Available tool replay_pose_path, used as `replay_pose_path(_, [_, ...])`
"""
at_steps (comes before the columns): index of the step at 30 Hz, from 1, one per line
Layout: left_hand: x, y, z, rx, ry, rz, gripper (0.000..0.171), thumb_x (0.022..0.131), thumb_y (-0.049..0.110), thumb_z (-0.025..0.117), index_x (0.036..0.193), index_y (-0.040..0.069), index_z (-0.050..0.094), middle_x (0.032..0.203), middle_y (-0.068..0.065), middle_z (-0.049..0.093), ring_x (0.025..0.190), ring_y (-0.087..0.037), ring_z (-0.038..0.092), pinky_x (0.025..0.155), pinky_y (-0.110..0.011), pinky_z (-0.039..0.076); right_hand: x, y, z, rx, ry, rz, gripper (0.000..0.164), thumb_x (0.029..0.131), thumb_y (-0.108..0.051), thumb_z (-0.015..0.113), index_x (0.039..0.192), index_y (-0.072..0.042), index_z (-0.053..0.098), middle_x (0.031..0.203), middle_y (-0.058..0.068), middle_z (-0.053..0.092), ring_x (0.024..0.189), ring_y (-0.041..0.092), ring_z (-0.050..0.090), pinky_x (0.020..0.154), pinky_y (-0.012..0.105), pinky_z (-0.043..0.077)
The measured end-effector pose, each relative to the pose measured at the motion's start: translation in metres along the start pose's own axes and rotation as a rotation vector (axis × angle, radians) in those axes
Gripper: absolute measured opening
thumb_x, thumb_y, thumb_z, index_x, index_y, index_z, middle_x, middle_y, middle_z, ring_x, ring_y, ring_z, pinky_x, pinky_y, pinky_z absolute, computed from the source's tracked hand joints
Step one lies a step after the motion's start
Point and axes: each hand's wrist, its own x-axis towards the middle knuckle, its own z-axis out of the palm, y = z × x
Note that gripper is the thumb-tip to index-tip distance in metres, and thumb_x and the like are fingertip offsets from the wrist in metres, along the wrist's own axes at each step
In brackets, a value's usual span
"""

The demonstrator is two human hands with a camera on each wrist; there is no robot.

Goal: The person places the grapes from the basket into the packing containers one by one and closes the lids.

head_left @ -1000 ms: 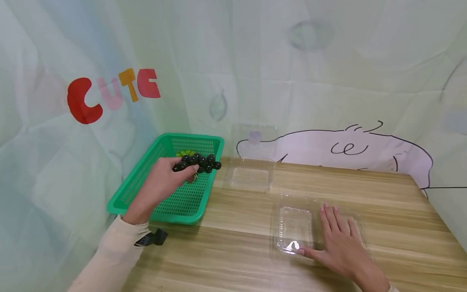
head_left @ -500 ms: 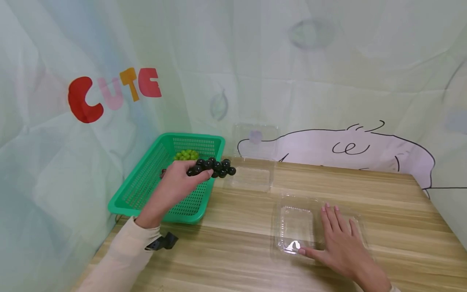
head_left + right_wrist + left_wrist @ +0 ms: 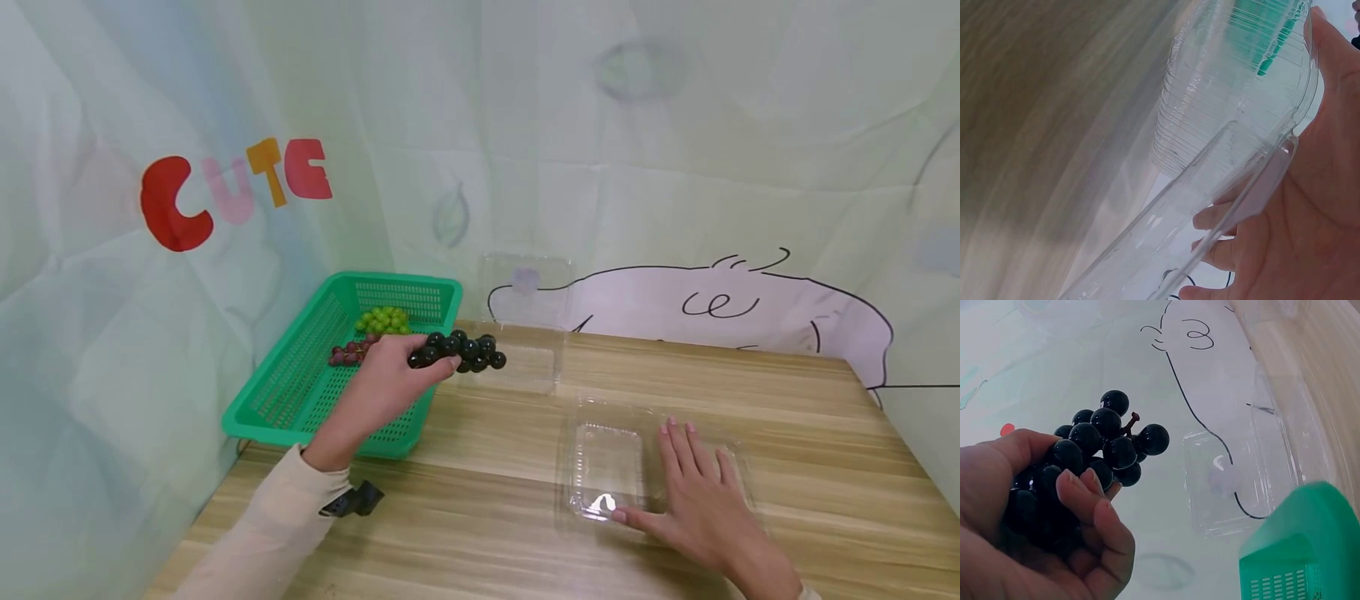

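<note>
A bunch of black grapes [image 3: 471,350] is gripped in my left hand [image 3: 378,385], held up at the right rim of the green basket [image 3: 309,437]. In the left wrist view, the fingers curl round the grapes [image 3: 1088,439], and a short brown stem sticks out between them. My right hand [image 3: 701,504] rests with straight fingers on the right half of an opened clear plastic clamshell box [image 3: 607,462]. The right wrist view shows the palm beside the box's clear walls [image 3: 1229,81]. The left half of that box holds nothing.
Inside the basket lie a bunch of green grapes [image 3: 384,320] and a bunch of reddish grapes [image 3: 347,355], partly behind my left hand. Another opened clear box [image 3: 525,375] stands at the table's back edge, its lid upright against the wall cloth [image 3: 675,167].
My left hand has lifted the black grapes away from the basket's inside and moved right. The green and reddish grapes now show more. My right hand stays in place.
</note>
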Motion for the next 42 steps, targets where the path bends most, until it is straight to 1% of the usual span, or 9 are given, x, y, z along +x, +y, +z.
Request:
replay_pose_path(2, [0.001,0.002,0.003,-0.001,-0.005,0.008,0.036,0.086,0.052,0.065,0.101,0.020,0.068,0.071,-0.002,0.056,0.052,-0.017,0.036,0.047,-0.030,0.033,0.000,0.000,0.001,0.004,0.002,0.000,0.123,0.072,-0.085,0.049,0.153,-0.002,0.008,0.159,0.018,0.013,0.147,0.037,0.009,0.108,0.068,0.015])
replay_pose_path(7, [0.003,0.005,0.011,0.014,-0.017,0.009,0.042,0.085,0.053,0.065,0.106,0.017,0.068,0.069,-0.002,0.052,0.053,-0.017,0.036,0.049,-0.030,0.033,0.001,0.000,0.003,0.004,0.009,-0.004,0.122,0.072,-0.085,0.049,0.153,-0.002,0.010,0.158,0.019,0.015,0.147,0.037,0.010,0.107,0.067,0.017])
replay_pose_path(12, [0.005,0.007,0.018,0.031,-0.023,0.009,0.047,0.085,0.053,0.065,0.111,0.013,0.067,0.081,-0.003,0.059,0.062,-0.016,0.046,0.054,-0.030,0.039,0.002,-0.001,0.003,-0.008,0.009,-0.003,0.122,0.071,-0.086,0.048,0.152,0.000,0.015,0.158,0.018,0.016,0.146,0.037,0.012,0.107,0.067,0.018])
replay_pose_path(14, [0.005,0.008,0.020,0.025,-0.024,0.013,0.047,0.085,0.052,0.066,0.111,0.014,0.067,0.079,-0.004,0.058,0.059,-0.016,0.045,0.054,-0.029,0.040,0.003,0.000,0.003,-0.011,0.009,-0.003,0.122,0.071,-0.086,0.048,0.151,0.000,0.016,0.159,0.018,0.016,0.146,0.037,0.013,0.107,0.067,0.018])
replay_pose_path(19, [0.004,0.009,0.027,-0.023,-0.044,0.033,0.036,0.085,0.048,0.067,0.103,0.017,0.069,0.071,-0.003,0.056,0.052,-0.016,0.039,0.048,-0.030,0.037,0.003,0.000,0.003,-0.015,0.014,-0.005,0.122,0.071,-0.086,0.048,0.151,0.000,0.017,0.158,0.018,0.016,0.146,0.038,0.013,0.107,0.067,0.018])
replay_pose_path(24, [0.005,0.010,0.036,-0.042,-0.041,0.077,0.027,0.085,0.044,0.068,0.091,0.018,0.070,0.073,-0.002,0.058,0.058,-0.016,0.043,0.050,-0.029,0.039,0.003,0.000,0.003,-0.016,0.018,-0.001,0.123,0.070,-0.087,0.048,0.151,0.001,0.017,0.157,0.019,0.019,0.145,0.038,0.015,0.107,0.067,0.018])
replay_pose_path(30, [0.005,0.015,0.047,-0.045,-0.048,0.092,0.024,0.085,0.042,0.069,0.090,0.019,0.069,0.080,0.001,0.064,0.061,-0.014,0.050,0.054,-0.029,0.046,0.003,0.000,0.002,-0.019,0.009,0.005,0.123,0.070,-0.087,0.048,0.151,0.001,0.018,0.157,0.020,0.020,0.145,0.039,0.016,0.107,0.067,0.018])
replay_pose_path(37, [0.007,0.018,0.063,-0.044,-0.059,0.100,0.023,0.084,0.041,0.070,0.084,0.018,0.069,0.069,0.002,0.058,0.056,-0.012,0.043,0.049,-0.028,0.040,0.002,0.001,0.002,-0.014,0.002,0.007,0.123,0.070,-0.087,0.048,0.151,0.001,0.017,0.157,0.020,0.019,0.145,0.039,0.014,0.107,0.068,0.017])
replay_pose_path(42, [0.007,0.022,0.074,-0.054,-0.077,0.114,0.022,0.085,0.040,0.069,0.086,0.017,0.069,0.071,0.002,0.061,0.056,-0.011,0.045,0.049,-0.027,0.043,0.002,0.001,0.002,-0.009,-0.004,0.010,0.123,0.071,-0.086,0.048,0.152,0.000,0.015,0.158,0.020,0.016,0.145,0.039,0.013,0.108,0.068,0.017])
